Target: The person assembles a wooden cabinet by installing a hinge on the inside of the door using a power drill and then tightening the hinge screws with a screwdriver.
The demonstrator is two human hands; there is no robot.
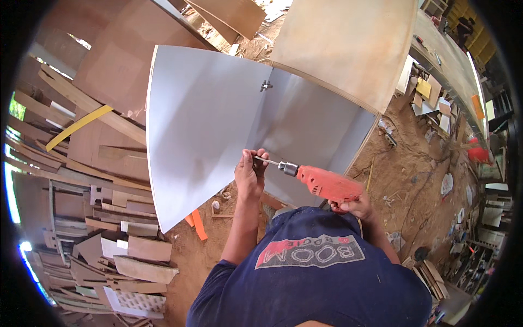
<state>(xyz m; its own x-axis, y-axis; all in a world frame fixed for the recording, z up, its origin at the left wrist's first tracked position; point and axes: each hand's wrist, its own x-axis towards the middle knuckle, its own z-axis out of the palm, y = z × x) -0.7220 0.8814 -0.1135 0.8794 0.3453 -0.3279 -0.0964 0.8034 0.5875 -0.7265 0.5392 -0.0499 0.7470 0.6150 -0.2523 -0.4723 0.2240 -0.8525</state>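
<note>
My right hand (354,206) grips the handle of a red power drill (329,184), which points left. From its metal chuck a long thin bit (267,160) reaches to the fingers of my left hand (250,171). Those fingers are pinched together around the bit's tip, at the edge of an opened cabinet door (201,125). Something small and dark shows between them, too hidden to name. The door's inner face is pale grey. Above my left hand, a metal hinge (266,85) joins the door to the cabinet (316,109), whose grey inside lies beyond the drill.
Stacked wood offcuts (136,248) fill the left side. A large plywood panel (343,43) tops the cabinet. On the right stand a long workbench (452,60) and a red container (479,152). Orange strips (199,224) lie on the dirt floor. Another person (464,30) is far right.
</note>
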